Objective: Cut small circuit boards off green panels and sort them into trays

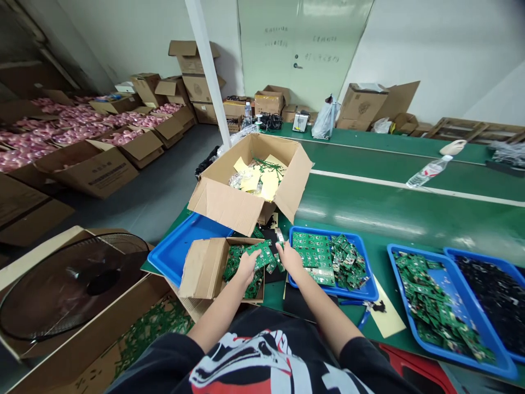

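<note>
My left hand (247,265) grips a green circuit board panel (263,254) by its near edge, above a small open cardboard box (205,266) of more green boards. Just to the right, my right hand (290,258) is closed, with a small piece of green circuit board (280,264) at its fingertips. The two hands are a short gap apart. Beside my right hand lies a blue tray (366,257) with board panels (310,249) on its left and a heap of small separated boards (348,262) on its right.
A large open carton (229,201) holding yellow sheets and green strips stands behind the hands. Blue-handled pliers (364,316) lie before the tray. More blue trays (451,306) stand right, a blue tray (172,249) left. A fan (102,282) stands at lower left.
</note>
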Available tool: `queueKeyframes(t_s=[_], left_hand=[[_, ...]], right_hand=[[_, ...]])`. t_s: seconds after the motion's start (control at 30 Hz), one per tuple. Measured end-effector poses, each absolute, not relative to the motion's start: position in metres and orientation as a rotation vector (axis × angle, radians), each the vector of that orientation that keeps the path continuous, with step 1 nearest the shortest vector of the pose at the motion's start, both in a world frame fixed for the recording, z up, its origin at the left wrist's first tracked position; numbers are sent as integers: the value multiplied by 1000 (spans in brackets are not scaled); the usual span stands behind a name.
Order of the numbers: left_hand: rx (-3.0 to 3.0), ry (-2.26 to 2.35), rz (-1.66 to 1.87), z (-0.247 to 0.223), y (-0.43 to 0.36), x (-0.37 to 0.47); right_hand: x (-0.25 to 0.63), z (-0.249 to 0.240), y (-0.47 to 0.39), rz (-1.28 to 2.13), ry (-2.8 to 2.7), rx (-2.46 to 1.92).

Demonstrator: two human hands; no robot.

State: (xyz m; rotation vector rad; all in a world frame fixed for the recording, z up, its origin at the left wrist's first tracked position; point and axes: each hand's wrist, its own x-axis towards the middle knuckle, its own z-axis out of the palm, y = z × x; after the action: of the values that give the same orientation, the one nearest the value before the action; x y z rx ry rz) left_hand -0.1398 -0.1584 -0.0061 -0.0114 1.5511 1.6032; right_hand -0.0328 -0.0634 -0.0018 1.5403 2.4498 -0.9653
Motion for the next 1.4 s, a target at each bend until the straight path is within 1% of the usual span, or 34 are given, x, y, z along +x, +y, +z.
queueKeyframes(t_s=[0.2, 0.33, 0.37, 0.4, 0.43, 0.5, 0.57, 0.8, 1.1, 1.4], left_hand=[[64, 1461, 1590, 8, -152, -138], [199, 1459, 1533, 13, -138, -127], [247, 1468, 1516, 14, -133, -124], [300, 1485, 1498, 15, -126, -120], [357, 1508, 1478, 15, -118, -116], [478, 1571, 1428, 17, -102, -109], [603, 1634, 1369, 19, -84, -100], [968, 1690, 1204, 20, -27, -51], [1139, 1642, 1052, 8, 1, 11], [1084, 1602, 958, -2, 7, 19]], right_hand=[[-32, -2, -56, -1213, 2511, 1522], [-24, 7, -51, -1771, 2423, 1398], [-21, 10, -49, -1827, 2439, 1366], [-18, 13, -48, -1792, 2493, 1370], [-15, 16, -46, -1679, 2565, 1424], [-6, 19, -40, -1365, 2650, 1627], [6, 21, -34, -1133, 2615, 1823], [61, 24, -14, -871, 2287, 2251], [111, 18, -10, -763, 1962, 2536], [147, 15, 17, -839, 1942, 2565]])
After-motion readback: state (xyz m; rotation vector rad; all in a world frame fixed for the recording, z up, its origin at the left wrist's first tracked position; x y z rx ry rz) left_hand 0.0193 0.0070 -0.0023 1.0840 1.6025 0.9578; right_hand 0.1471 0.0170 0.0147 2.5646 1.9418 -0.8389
